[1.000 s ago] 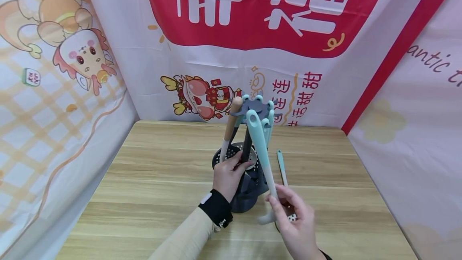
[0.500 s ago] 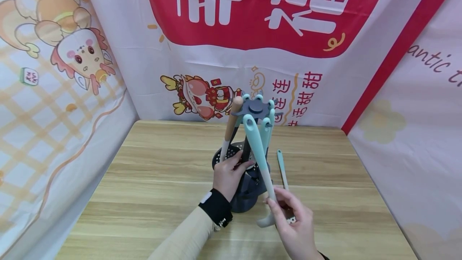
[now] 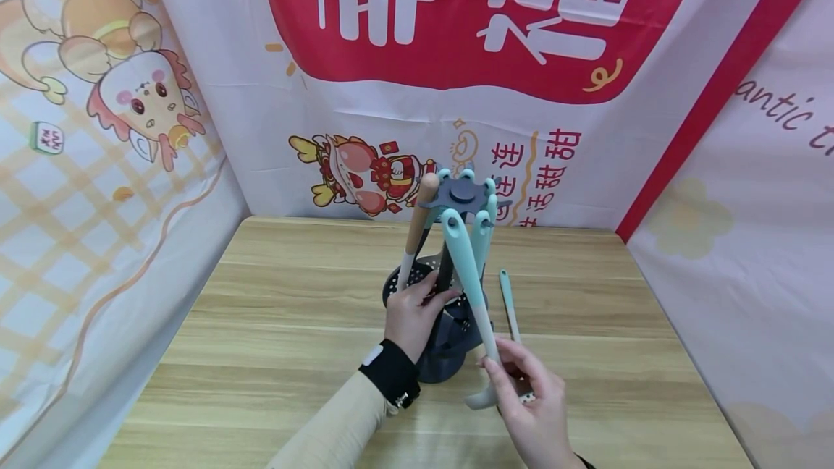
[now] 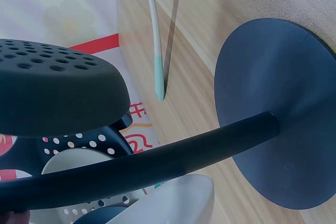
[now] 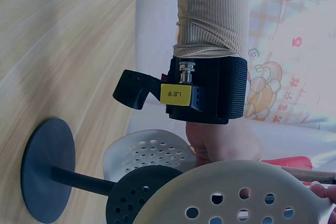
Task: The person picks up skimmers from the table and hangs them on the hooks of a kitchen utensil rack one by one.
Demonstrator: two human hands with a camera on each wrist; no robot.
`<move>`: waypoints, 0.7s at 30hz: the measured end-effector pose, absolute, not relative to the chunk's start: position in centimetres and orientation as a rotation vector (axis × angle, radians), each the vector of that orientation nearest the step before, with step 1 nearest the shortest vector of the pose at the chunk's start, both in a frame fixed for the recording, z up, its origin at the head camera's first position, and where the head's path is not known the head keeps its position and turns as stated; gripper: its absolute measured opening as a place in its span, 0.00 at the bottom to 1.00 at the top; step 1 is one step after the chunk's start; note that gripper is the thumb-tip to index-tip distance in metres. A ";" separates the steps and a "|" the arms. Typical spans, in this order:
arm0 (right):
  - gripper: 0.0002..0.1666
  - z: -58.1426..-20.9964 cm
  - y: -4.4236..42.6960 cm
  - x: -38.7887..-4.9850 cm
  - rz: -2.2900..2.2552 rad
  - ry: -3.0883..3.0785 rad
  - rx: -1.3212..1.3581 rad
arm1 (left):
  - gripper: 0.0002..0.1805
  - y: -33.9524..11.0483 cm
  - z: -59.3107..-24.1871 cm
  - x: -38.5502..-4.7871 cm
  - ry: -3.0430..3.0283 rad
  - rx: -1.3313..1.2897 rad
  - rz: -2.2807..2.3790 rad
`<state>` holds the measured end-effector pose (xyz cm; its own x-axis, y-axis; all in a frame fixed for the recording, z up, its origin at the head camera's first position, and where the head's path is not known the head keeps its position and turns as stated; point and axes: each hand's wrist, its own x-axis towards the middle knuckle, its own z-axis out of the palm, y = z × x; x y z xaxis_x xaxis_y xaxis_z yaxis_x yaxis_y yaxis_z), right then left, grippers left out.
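Note:
My left hand [image 3: 412, 320] grips the dark pole [image 4: 142, 166] of a utensil stand, whose round base [image 4: 273, 98] rests on the table. In my right hand [image 3: 531, 400] I pinch the pale neck of a slotted skimmer [image 3: 464, 259] with a mint handle. The handle's holed end leans at the front of the stand's hooked top [image 3: 464, 196]; whether it hangs on a hook, I cannot tell. Pale and perforated, the skimmer's head fills the lower right wrist view [image 5: 236, 182]. Several utensils hang around the pole, one with a wooden handle [image 3: 417, 226].
Right of the stand, another mint-handled utensil [image 3: 508, 299] lies on the wood-grain table [image 3: 280, 324]; my right hand hides much of its head. Printed cloth [image 3: 365, 114] hangs behind and on both sides. A dark perforated utensil head [image 4: 58, 87] hangs near the left wrist camera.
The skimmer's handle end has come slightly down and left against the stand's top, and its tilt has shifted a little. My left hand stays on the pole.

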<state>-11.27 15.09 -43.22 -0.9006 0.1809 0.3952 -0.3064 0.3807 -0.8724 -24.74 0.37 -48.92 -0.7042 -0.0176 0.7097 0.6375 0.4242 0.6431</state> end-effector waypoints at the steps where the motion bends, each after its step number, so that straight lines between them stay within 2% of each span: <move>1: 0.15 -43.2 15.1 -11.3 1.537 -2.221 0.104 | 0.16 0.4 -49.0 -24.8 -2.032 -0.523 -1.303; 21: 0.15 -43.7 15.3 -11.4 1.521 -2.261 0.070 | 0.15 0.4 -49.1 -24.8 -2.027 -0.522 -1.291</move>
